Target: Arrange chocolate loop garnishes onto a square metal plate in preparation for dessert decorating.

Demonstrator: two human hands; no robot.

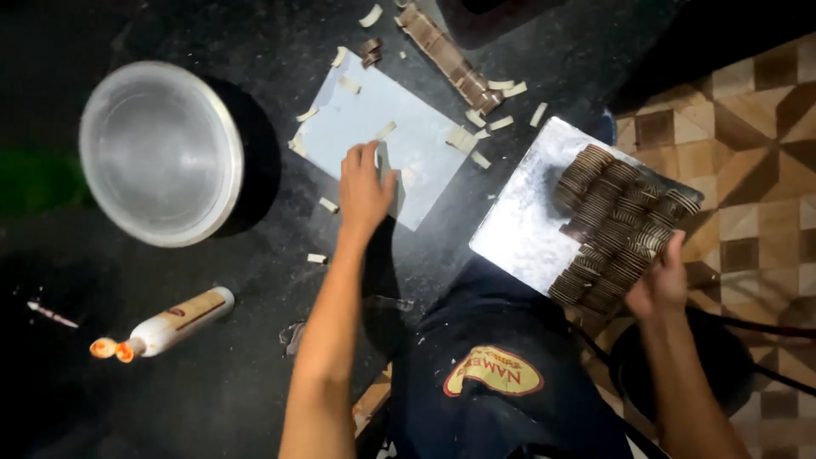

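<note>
The left hand lies flat, fingers spread, pressing on a pale sheet on the dark floor. The right hand grips the near edge of a shiny tray propped on the knee, steadying rows of brown ribbed rolls packed on its right half. By the look of it, that half is filled and the left half stays bare, so about half seems done. One long strip of rolls waits at the far side, with pale scraps scattered round the sheet. A round metal pan sits at the left, a glue bottle lies near. Patterned tiles show at the right; the room is dim.
</note>
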